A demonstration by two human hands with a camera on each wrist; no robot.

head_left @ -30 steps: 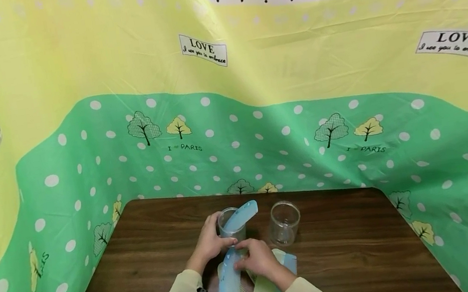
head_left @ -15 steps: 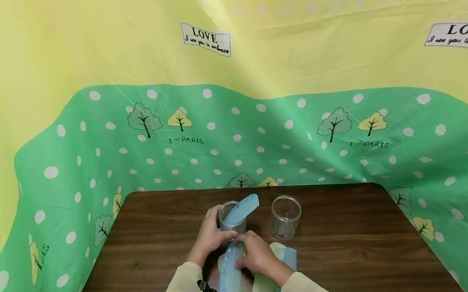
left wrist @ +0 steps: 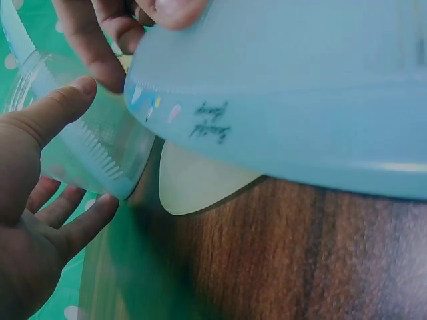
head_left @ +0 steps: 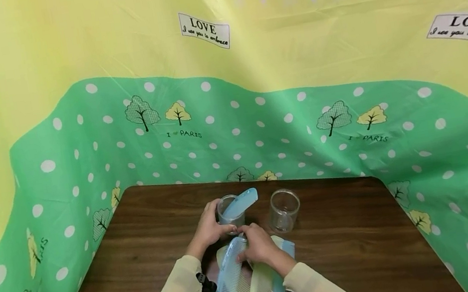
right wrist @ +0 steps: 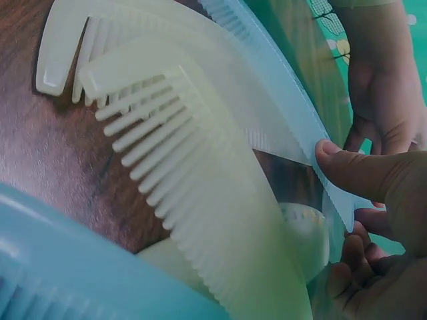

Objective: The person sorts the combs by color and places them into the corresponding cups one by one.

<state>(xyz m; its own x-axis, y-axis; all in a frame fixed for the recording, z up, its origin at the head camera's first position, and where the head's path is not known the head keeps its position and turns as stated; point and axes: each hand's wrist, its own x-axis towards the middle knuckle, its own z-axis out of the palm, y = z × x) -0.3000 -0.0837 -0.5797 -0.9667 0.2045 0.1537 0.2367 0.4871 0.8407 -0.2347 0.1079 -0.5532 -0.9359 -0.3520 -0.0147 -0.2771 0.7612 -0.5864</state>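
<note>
Pinching the upper end of a pale blue comb (head_left: pixel 228 275), the right hand (head_left: pixel 259 248) has thumb and fingers (right wrist: pixel 350 170) closed on its thin edge, the comb slanting up off the dark wooden surface (head_left: pixel 140 246) toward the clear jar (head_left: pixel 227 211). The left hand (head_left: pixel 208 230) curls round that jar, thumb on one side and fingers on the other, steadying it; another blue comb (head_left: pixel 242 201) already stands in it, leaning over the rim. A second clear jar (head_left: pixel 283 209) stands just beside, to the right, with nothing in it that I can see. Under the right wrist lie more combs, cream (head_left: pixel 260 288) and blue, overlapping each other.

The held comb looks like light, stiff plastic, smooth and a bit slippery along the spine, with fine teeth that could snag on the jar's lip. Gripping the solid back near one end, as now, seems soundest; the jar looks light enough to tip unless held.
</note>
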